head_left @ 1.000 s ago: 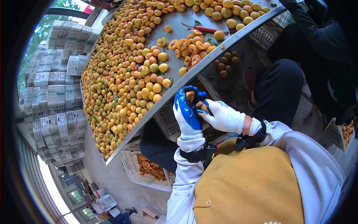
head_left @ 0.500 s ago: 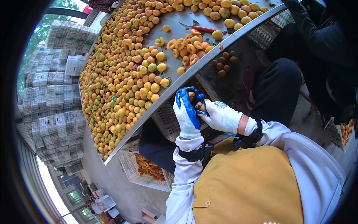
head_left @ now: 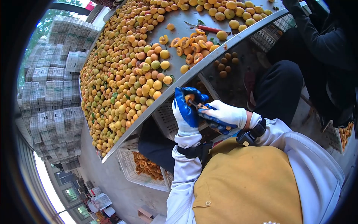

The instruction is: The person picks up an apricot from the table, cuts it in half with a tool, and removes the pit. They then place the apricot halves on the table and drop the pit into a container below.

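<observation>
Countless apricots (head_left: 126, 80) on metal table (head_left: 169, 90)

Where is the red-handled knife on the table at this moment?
The red-handled knife lies at the top of the head view, on bare metal table, just above the halved apricots.

Both hands wear white knit gloves with blue-coated palms: left hand (head_left: 185, 114), right hand (head_left: 223, 116). White sleeves (head_left: 184, 175) carry black wrist straps (head_left: 194, 152) just behind the gloves, beside a mustard-yellow apron (head_left: 246, 186).

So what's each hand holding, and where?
Left hand cups an apricot in its fingertips; right hand grips a small knife by its handle.
</observation>
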Demonstrator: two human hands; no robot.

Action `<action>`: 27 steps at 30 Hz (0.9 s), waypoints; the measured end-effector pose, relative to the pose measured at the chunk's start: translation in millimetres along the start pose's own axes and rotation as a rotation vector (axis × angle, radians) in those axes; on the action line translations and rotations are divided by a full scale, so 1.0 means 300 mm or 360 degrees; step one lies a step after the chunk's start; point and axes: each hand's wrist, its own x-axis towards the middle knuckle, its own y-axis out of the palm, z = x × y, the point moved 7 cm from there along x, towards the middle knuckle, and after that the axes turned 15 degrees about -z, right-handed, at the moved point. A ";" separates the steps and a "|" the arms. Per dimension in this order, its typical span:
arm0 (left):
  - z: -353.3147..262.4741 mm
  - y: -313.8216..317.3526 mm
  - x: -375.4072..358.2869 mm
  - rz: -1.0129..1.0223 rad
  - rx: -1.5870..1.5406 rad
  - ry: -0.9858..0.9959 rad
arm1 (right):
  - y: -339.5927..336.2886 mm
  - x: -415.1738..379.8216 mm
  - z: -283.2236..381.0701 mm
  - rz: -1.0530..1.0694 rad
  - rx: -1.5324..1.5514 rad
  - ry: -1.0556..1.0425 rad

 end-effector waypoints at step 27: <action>0.038 0.060 -0.063 0.0310 -0.0632 -0.0653 | 0.052 -0.052 -0.024 0.0374 0.0141 0.0191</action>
